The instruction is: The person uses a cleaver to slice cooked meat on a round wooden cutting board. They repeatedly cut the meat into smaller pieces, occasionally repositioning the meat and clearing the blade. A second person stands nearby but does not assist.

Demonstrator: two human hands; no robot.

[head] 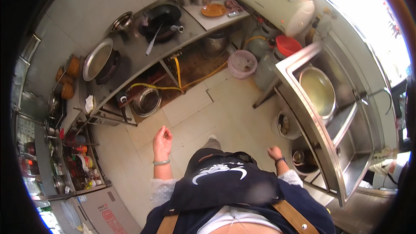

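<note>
My left hand [162, 143], with a pale bangle at the wrist, is raised over the tiled floor, palm side up. Its fingers curl around some small dark brown bits [167, 135], too small to name. My right hand [275, 153] hangs beside the dark apron [221, 169], near the sink stand, wearing a dark wristband. Its fingers are bent, and the inside of that hand is hidden. Ahead, a steel counter [130, 55] carries a black wok [162, 14] with a ladle [154, 40], and a wide metal pan [98, 59] tilted on a burner.
At right stands a steel sink [349, 156] holding a pot of cloudy liquid [317, 91]. A white bucket [286, 125], a pink basket [242, 64] and gas cylinders [268, 71] are on the floor. A yellow hose [178, 71] runs under the counter. Shelves of bottles [81, 162] line the left.
</note>
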